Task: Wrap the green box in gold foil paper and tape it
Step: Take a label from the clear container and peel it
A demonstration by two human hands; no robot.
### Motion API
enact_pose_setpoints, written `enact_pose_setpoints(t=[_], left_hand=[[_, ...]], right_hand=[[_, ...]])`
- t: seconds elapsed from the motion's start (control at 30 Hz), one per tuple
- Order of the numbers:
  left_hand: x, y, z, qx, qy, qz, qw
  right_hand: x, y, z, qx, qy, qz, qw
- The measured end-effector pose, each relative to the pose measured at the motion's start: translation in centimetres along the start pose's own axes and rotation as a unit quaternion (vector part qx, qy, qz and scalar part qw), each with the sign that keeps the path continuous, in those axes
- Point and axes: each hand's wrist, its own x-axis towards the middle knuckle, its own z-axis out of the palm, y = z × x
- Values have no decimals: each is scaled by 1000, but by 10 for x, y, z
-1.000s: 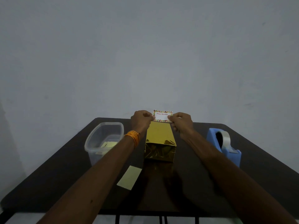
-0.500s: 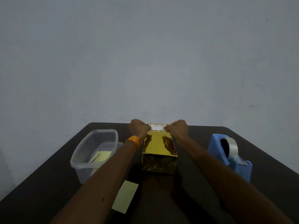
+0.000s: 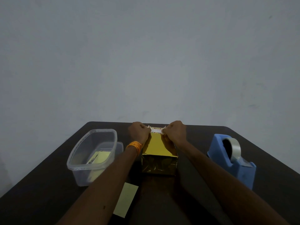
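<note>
Gold-foiled box (image 3: 159, 153) sits mid-desk (image 3: 203, 172), between the clear tub (image 3: 92, 153) and the blue tape dispenser (image 3: 232, 161). Your left hand (image 3: 139, 132) and right hand (image 3: 176, 131) each pinch one end of a small bordered card (image 3: 156, 129) at the box's far top edge, fingers (image 3: 165, 132) curled tight.

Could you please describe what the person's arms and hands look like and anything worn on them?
Both forearms are bare, no sleeves in view. The left hand and right hand wear no gloves; no rings can be made out. The only thing worn is an orange band, seemingly of bundled threads, around the left wrist; the right wrist is bare.
</note>
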Motion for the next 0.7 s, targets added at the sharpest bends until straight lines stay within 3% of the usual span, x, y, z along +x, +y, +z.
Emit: enact_pose_setpoints(t=[0.13,0.27,0.37,0.7], left_hand=[[0,-5,0,30,-12,53,998],[3,-12,3,60,-50,94,992],[3,-15,7,64,-68,110,990],[5,-23,4,56,-73,92,992]], right_hand=[[-2,1,2,-46,0,-24,999],[-11,6,4,-159,6,-114,981],[-9,8,7,-143,-33,-158,976],[-17,12,12,-123,-2,-123,985]])
